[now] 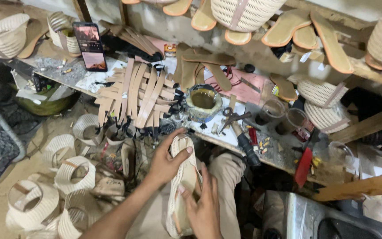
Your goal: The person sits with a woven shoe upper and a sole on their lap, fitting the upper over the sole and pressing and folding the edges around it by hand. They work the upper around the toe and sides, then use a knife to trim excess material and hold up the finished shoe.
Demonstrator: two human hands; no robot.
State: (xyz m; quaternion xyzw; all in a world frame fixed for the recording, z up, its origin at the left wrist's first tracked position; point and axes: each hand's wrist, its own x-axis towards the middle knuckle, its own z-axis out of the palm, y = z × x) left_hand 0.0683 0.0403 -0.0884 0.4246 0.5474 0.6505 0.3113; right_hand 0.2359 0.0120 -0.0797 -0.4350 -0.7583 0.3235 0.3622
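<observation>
Head view: 2 hands' fingers (pixel 183 152) wrap the woven shoe upper (pixel 183 177).

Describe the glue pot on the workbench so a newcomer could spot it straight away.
Start at the cluttered workbench above the hands. Right of the fan of tan leather strips sits the glue pot, with scissors beside it. It is the only round container filled with dark yellowish liquid, its rim crusted.
</observation>
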